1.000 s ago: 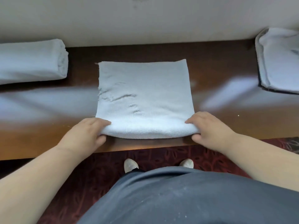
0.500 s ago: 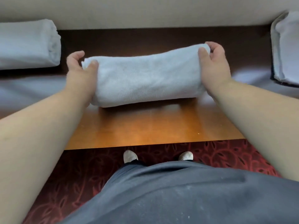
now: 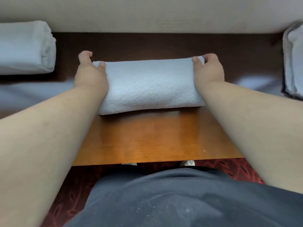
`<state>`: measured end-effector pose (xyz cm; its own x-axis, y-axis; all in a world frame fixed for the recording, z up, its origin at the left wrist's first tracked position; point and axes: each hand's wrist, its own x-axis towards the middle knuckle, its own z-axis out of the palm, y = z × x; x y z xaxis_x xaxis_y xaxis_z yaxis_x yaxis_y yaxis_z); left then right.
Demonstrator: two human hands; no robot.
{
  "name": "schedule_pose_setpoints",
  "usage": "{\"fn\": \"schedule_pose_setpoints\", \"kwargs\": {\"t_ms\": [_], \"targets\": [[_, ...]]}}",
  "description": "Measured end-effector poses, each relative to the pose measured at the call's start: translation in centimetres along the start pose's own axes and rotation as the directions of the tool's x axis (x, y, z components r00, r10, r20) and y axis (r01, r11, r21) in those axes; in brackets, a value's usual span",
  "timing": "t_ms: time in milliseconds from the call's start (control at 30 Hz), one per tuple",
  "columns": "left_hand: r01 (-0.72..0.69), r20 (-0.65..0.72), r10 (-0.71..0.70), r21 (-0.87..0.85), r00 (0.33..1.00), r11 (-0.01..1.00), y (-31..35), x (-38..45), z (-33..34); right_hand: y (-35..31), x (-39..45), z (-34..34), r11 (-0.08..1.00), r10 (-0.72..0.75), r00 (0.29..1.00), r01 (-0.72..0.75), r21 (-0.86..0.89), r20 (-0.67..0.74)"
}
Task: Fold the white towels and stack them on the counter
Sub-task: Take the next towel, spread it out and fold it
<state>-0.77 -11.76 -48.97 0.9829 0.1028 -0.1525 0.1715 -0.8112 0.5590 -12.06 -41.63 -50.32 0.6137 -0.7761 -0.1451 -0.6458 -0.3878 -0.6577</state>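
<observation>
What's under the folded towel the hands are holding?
The folded white towel lies on the wooden counter, left hand and right hand gripping its ends. The counter directly beneath is covered, so anything there is hidden.

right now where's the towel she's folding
In the head view the folded towel lies mid-counter, gripped at its ends by the left hand and right hand, between the rolled towel and the towel pile.

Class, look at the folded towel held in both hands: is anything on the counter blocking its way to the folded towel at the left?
Nothing visible. The left hand and right hand grip the towel; bare counter lies between it and the left folded towel.
</observation>
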Motion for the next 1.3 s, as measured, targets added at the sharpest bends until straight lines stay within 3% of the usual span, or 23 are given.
{"fn": "schedule_pose_setpoints", "kwargs": {"t_ms": [67, 100, 133, 167, 200, 233, 267, 333, 367, 533, 667, 767, 1033, 1233, 1300], "targets": [[-0.104, -0.107, 0.124, 0.168, 0.987, 0.98, 1.7, -1.2, -0.5, -0.6, -0.3, -0.7, 0.999, 0.05, 0.998, -0.049, 0.024, -0.045], [-0.239, -0.144, 0.271, 0.204, 0.952, 0.949, 2.9, -2.4, -0.8, -0.9, -0.9, -1.3, 1.0, 0.015, 0.995, -0.013, 0.023, -0.098], [-0.442, -0.128, 0.471, 0.2, 0.873, 0.874, 4.1, -3.8, -0.8, -1.2, -1.8, -1.8, 0.994, -0.107, 0.982, 0.107, -0.008, -0.158], [-0.659, -0.072, 0.678, 0.183, 0.731, 0.73, 5.0, -5.4, -0.3, -1.6, -3.0, -2.1, 0.952, -0.306, 0.934, 0.296, -0.078, -0.186], [-0.807, 0.006, 0.821, 0.191, 0.571, 0.56, 5.6, -7.1, 0.6, -2.0, -4.1, -2.1, 0.852, -0.52, 0.841, 0.498, -0.163, -0.151], [-0.861, 0.131, 0.861, 0.221, 0.492, 0.459, 6.0, -8.5, 1.4, -2.2, -5.1, -1.6, 0.718, -0.679, 0.734, 0.653, -0.24, -0.032], [-0.849, 0.28, 0.807, 0.265, 0.521, 0.456, 6.1, -9.4, 2.0, -2.4, -6.0, -1.0, 0.61, -0.732, 0.666, 0.736, -0.294, 0.147], [-0.715, 0.444, 0.562, 0.399, 0.698, 0.574, 5.4, -9.5, 3.2, -2.3, -6.9, -0.1, 0.576, -0.556, 0.699, 0.715, -0.397, 0.45], [-0.65, 0.443, 0.478, 0.456, 0.758, 0.608, 4.8, -9.1, 3.5, -2.1, -6.7, 0.3, 0.588, -0.465, 0.729, 0.678, -0.441, 0.502], [-0.561, 0.434, 0.369, 0.508, 0.822, 0.654, 3.9, -7.6, 4.0, -1.9, -4.6, 0.6, 0.542, -0.371, 0.756, 0.648, -0.535, 0.539], [-0.379, 0.354, 0.215, 0.5, 0.91, 0.779, 2.4, -5.6, 3.4, -1.4, -4.2, 0.7, 0.54, -0.368, 0.753, 0.651, -0.534, 0.546], [-0.344, 0.331, 0.19, 0.505, 0.924, 0.792, 0.7, -4.5, 2.3, -1.3, -4.1, 0.8, 0.555, -0.365, 0.753, 0.648, -0.521, 0.547], [-0.421, 0.427, 0.216, 0.476, 0.878, 0.772, 0.4, -3.1, 1.8, -1.2, -3.4, 0.5, 0.637, -0.334, 0.743, 0.632, -0.442, 0.58], [-0.46, 0.436, 0.261, 0.451, 0.861, 0.765, -0.6, -2.7, 1.8, -1.1, -3.6, 1.1, 0.605, -0.336, 0.749, 0.637, -0.479, 0.571], [-0.441, 0.425, 0.26, 0.414, 0.867, 0.796, -0.3, -2.5, 1.6, -1.4, -3.6, 0.6, 0.679, -0.354, 0.763, 0.608, -0.413, 0.541]]}}
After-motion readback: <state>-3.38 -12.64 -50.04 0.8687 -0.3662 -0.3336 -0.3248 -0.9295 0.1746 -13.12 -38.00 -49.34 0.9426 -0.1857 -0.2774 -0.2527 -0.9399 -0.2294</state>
